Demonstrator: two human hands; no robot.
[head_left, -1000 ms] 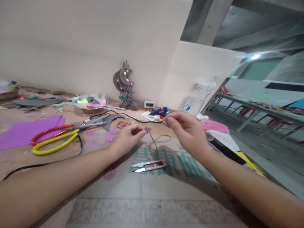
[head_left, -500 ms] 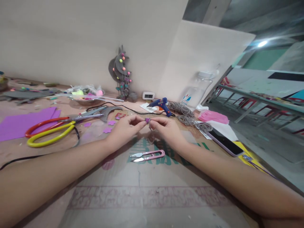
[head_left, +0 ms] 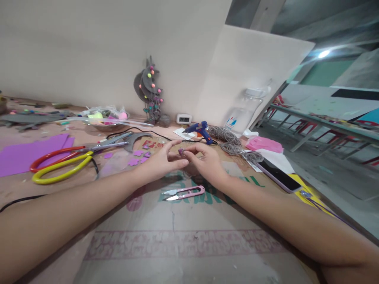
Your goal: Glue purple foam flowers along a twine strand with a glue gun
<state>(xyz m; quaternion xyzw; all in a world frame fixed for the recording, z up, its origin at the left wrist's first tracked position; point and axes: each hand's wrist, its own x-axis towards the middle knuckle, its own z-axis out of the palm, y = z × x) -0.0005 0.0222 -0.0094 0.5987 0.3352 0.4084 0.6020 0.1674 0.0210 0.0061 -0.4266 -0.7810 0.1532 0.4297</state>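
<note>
R fingers [head_left: 192,158] pinch purple pc [head_left: 180,151] jutting left, long axis unclear; L fingers [head_left: 179,163] apart.

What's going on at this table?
A person is handling a small purple piece, pinched in the fingertips of the right hand. The left hand is close beside it, thumb and forefinger apart; whether it touches the piece is hard to tell. Below the hands, pink-handled thread snips lie on printed cardboard. Purple flower cutouts lie by the left hand, and a blue glue gun lies beyond both hands.
</note>
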